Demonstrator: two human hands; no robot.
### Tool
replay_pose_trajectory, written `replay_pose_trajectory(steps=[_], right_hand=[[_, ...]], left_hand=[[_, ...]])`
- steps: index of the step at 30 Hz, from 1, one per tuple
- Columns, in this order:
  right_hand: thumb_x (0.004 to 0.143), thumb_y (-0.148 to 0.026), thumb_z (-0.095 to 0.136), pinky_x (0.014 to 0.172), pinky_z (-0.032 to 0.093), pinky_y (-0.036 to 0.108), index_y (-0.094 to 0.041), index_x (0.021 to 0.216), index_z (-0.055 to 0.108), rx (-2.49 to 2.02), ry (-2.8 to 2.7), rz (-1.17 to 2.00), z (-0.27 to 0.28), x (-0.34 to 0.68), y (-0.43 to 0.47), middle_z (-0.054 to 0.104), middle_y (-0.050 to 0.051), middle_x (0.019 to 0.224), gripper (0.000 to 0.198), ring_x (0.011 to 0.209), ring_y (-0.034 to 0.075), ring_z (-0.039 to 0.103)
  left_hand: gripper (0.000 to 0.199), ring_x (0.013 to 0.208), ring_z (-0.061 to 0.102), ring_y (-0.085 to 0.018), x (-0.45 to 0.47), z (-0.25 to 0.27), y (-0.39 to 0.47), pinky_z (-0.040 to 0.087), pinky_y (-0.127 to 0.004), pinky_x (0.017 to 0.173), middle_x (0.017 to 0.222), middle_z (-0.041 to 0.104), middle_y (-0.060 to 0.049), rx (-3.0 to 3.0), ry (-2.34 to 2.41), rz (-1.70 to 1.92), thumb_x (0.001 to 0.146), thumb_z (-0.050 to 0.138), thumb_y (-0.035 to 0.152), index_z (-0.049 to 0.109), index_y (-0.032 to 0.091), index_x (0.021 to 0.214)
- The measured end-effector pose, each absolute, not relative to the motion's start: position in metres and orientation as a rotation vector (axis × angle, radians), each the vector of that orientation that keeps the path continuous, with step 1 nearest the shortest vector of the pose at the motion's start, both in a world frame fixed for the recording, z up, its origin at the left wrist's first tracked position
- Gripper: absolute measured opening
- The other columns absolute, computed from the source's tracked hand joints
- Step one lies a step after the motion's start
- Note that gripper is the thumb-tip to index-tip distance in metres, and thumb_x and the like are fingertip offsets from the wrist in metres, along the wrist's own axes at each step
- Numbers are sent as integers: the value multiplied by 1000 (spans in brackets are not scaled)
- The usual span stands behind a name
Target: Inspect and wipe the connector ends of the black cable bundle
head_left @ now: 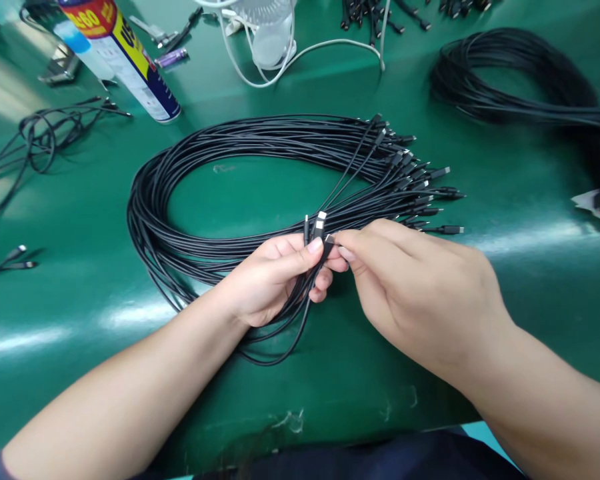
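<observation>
A large coil of black cables (220, 139) lies on the green table, its many connector ends fanned out to the right. Over the coil's near side, my left hand (275, 273) is closed around several black USB cables (319, 225), their metal-tipped plugs sticking up past the thumb. My right hand (425, 287) comes in from the right, thumb and forefinger pinched together at the tip of one plug (329, 241) in the left hand. What lies between those right fingertips is too small to make out. Loops of the held cables hang below my left wrist.
A spray can (130, 60) stands at the upper left near a purple battery (171, 59). Loose black cables (40, 140) lie at left. Another black cable coil (515, 73) is at upper right. A white cord (330, 44) runs from a clear plastic device (271, 40) at the back.
</observation>
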State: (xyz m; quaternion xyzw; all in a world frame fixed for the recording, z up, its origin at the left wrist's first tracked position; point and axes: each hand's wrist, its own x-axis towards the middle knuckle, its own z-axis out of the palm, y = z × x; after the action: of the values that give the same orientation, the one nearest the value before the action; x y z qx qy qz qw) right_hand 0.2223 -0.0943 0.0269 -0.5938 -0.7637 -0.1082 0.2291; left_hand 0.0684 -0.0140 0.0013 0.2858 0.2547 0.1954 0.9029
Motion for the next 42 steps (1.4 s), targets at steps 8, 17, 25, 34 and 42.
replay_pose_trajectory(steps=[8, 17, 25, 34, 42], right_hand=[[91, -16, 50, 52, 38, 28, -14, 100, 74, -1708, -2076, -365, 23, 218, -93, 71, 3, 75, 26, 60, 15, 63], [91, -16, 50, 52, 38, 27, -14, 99, 74, -1717, -2094, -377, 23, 217, -92, 70, 3, 75, 25, 59, 15, 63], [91, -18, 50, 55, 37, 27, -15, 96, 73, -1756, -2080, -375, 23, 215, -92, 71, 3, 75, 24, 61, 15, 62], [90, -16, 51, 54, 36, 26, -16, 91, 74, -1770, -2096, -354, 26, 215, -93, 69, 2, 71, 23, 61, 15, 62], [90, -15, 49, 54, 36, 27, -17, 93, 75, -1780, -2105, -329, 27, 217, -94, 69, 1, 71, 26, 60, 16, 62]], left_hand=[[14, 59, 53, -7, 67, -3, -15, 48, -15, 50, 73, 61, -4, 641, 516, 432, 82, 70, 21, 72, 7, 82], [15, 58, 49, -7, 68, -5, -15, 47, -15, 51, 64, 56, -2, 670, 495, 439, 88, 63, 19, 68, 10, 77], [14, 60, 48, -9, 69, -3, -15, 47, -16, 50, 65, 54, -2, 703, 522, 439, 84, 68, 23, 67, 12, 76], [17, 56, 47, -8, 70, -3, -15, 45, -17, 49, 63, 55, -1, 699, 568, 436, 79, 74, 26, 66, 11, 73], [15, 58, 49, -8, 70, -3, -15, 46, -17, 48, 64, 56, -1, 682, 565, 443, 78, 75, 23, 67, 11, 74]])
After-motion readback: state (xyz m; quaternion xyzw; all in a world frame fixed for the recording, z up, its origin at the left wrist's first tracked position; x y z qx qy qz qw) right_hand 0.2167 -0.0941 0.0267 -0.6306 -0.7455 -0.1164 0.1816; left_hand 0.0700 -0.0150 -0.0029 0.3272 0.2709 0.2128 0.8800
